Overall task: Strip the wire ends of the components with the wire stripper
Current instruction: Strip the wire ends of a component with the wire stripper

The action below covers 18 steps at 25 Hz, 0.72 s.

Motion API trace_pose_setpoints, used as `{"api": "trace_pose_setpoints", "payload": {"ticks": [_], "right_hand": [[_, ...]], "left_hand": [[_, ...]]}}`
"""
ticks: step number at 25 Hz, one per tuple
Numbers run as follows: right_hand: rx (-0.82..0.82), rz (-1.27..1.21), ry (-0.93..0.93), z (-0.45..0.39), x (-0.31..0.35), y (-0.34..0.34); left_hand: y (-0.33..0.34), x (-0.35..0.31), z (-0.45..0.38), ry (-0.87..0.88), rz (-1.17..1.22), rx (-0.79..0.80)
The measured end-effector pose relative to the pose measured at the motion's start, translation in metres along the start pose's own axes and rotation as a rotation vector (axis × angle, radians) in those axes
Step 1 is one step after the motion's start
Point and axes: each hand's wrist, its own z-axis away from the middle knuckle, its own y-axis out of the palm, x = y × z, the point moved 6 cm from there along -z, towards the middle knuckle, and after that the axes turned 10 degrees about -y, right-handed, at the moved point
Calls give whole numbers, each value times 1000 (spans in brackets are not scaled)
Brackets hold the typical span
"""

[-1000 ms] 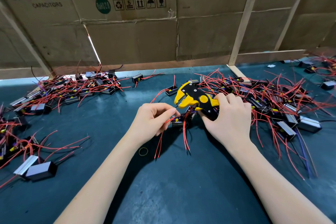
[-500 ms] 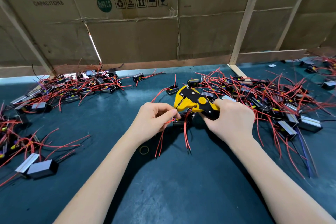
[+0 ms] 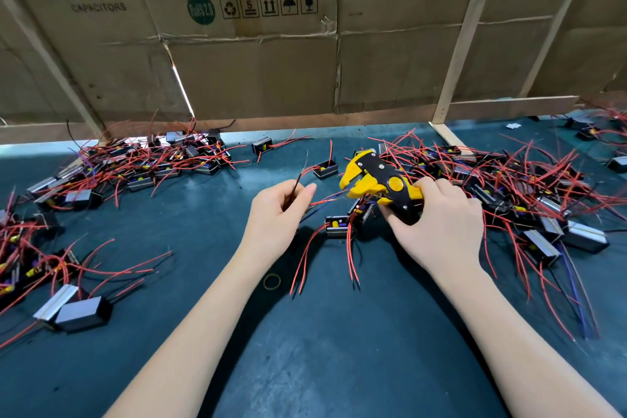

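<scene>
A table (image 3: 322,366) is backed by a cardboard wall (image 3: 271,78) along the far edge. One heap of components (image 3: 152,163) is piled far left, a bigger heap (image 3: 509,187) is spread on the right. The wire stripper (image 3: 380,183) is held by the right hand (image 3: 437,224) at the big heap's left edge, with the left hand (image 3: 274,210) just left of it. A component (image 3: 339,226) is parked between the hands, below the stripper. A rubber band (image 3: 272,281) is lying nearer, by the left wrist. Two boxes (image 3: 73,310) are sat near left.
</scene>
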Motion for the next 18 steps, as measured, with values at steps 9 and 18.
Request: {"api": "trace_pose_setpoints", "payload": {"ticks": [9, 18], "right_hand": [[54, -69, -37, 3, 17, 5], [85, -77, -56, 2, 22, 3]], "left_hand": [[2, -11, 11, 127, -112, -257], [4, -9, 13, 110, -155, -301]]}}
